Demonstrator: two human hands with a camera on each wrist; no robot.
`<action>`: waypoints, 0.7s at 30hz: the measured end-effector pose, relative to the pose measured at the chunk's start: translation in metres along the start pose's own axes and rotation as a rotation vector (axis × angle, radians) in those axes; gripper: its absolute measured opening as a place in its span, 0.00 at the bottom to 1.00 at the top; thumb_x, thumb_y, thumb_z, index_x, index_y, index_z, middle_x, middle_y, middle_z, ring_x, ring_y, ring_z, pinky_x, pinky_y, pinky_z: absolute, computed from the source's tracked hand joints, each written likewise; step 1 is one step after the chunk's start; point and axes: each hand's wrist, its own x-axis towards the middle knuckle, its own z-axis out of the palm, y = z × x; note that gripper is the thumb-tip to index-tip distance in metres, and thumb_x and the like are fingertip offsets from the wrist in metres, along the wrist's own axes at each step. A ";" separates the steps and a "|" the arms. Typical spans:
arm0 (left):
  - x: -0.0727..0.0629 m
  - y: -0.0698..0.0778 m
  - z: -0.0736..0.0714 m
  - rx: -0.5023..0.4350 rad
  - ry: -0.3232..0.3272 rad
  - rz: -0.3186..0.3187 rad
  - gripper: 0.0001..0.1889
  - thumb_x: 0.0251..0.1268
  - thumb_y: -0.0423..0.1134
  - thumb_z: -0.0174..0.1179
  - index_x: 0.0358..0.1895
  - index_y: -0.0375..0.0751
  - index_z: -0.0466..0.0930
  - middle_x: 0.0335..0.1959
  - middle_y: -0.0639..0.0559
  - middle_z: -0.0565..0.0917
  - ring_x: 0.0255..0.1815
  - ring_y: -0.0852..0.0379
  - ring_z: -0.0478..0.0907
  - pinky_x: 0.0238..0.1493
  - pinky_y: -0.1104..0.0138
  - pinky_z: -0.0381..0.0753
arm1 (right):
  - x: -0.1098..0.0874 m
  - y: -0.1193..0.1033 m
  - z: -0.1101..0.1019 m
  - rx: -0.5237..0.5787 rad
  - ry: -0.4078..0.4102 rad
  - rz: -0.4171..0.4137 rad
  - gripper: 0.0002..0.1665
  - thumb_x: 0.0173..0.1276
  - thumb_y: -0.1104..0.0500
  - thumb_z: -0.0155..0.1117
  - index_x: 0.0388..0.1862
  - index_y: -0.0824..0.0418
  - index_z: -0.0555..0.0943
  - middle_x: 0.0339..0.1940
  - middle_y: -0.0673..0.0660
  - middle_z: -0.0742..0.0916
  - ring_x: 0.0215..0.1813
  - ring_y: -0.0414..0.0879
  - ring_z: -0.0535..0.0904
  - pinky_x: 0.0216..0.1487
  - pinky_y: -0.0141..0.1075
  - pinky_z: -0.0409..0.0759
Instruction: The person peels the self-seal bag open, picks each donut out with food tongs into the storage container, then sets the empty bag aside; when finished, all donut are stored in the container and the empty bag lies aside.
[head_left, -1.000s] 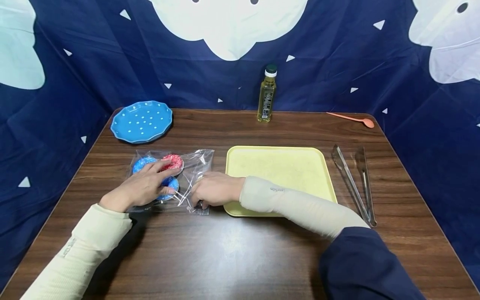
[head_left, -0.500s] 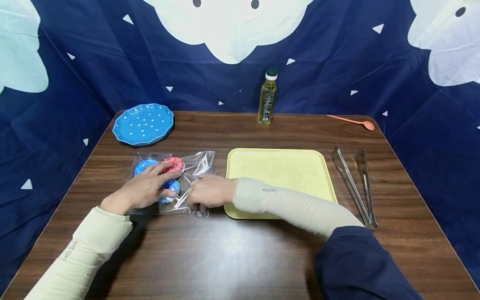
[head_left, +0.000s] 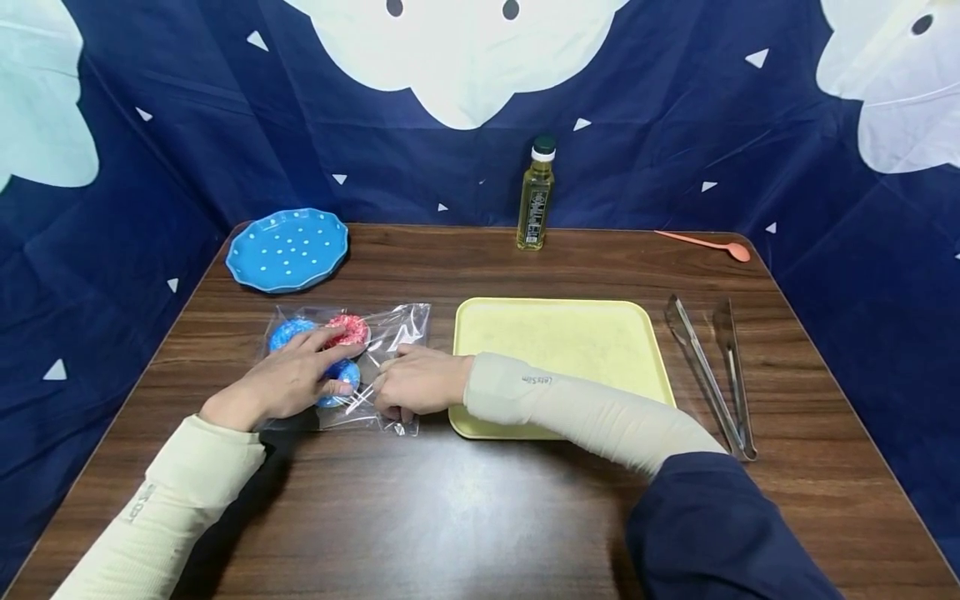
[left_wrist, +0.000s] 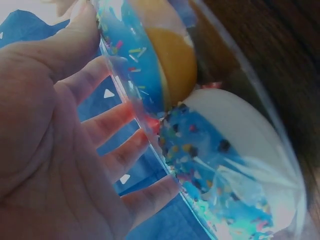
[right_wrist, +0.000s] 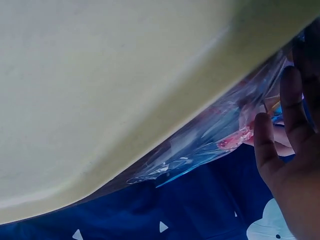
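A clear plastic bag [head_left: 406, 326] lies on the left of the table with doughnuts inside. In the head view they show as a blue-iced doughnut [head_left: 291, 332], a red-iced doughnut [head_left: 348, 330] and another blue-iced doughnut [head_left: 341, 382]. My left hand [head_left: 288, 379] rests on the bag over them, fingers spread; the left wrist view shows sprinkled blue icing [left_wrist: 200, 145] through the film beside the fingers. My right hand [head_left: 423, 381] grips the bag's right side, knuckles up. Its thumb and index fingertip are hidden in the head view and dark in the right wrist view.
To the right, a yellow tray [head_left: 555, 325] lies under my right forearm. Beyond it are metal tongs [head_left: 705, 367]. Along the back stand a blue dotted plate [head_left: 287, 250] and an oil bottle [head_left: 536, 200], with an orange spoon [head_left: 712, 243] at the far right.
My right hand has shifted slightly left along the bag. The left hand stays on the doughnuts. The whole head view has tilted a little, so everything sits slightly lower.
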 end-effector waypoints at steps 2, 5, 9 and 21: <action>0.000 0.000 0.001 -0.002 0.001 0.001 0.33 0.69 0.50 0.64 0.74 0.44 0.69 0.74 0.33 0.59 0.70 0.25 0.57 0.62 0.31 0.60 | 0.000 -0.001 0.000 -0.012 -0.007 -0.004 0.05 0.62 0.47 0.71 0.29 0.42 0.83 0.40 0.37 0.82 0.50 0.35 0.75 0.52 0.40 0.68; 0.000 -0.001 0.001 -0.008 -0.006 -0.005 0.33 0.69 0.50 0.64 0.74 0.44 0.69 0.75 0.33 0.59 0.70 0.26 0.57 0.62 0.30 0.60 | 0.001 -0.002 0.001 -0.019 -0.011 -0.016 0.05 0.63 0.48 0.70 0.30 0.42 0.82 0.40 0.38 0.81 0.51 0.36 0.74 0.53 0.41 0.68; 0.000 -0.001 0.001 -0.019 -0.014 -0.012 0.33 0.69 0.51 0.63 0.74 0.45 0.68 0.75 0.33 0.59 0.70 0.26 0.56 0.63 0.30 0.59 | 0.003 -0.004 0.001 -0.026 0.005 -0.050 0.03 0.64 0.49 0.70 0.32 0.42 0.83 0.37 0.35 0.82 0.48 0.34 0.74 0.51 0.38 0.66; 0.000 -0.002 0.001 -0.018 -0.008 -0.007 0.33 0.69 0.50 0.63 0.74 0.45 0.68 0.75 0.34 0.59 0.71 0.26 0.56 0.64 0.31 0.58 | 0.003 -0.006 0.004 -0.065 0.019 -0.107 0.05 0.64 0.44 0.67 0.38 0.39 0.85 0.42 0.36 0.82 0.53 0.33 0.75 0.56 0.38 0.67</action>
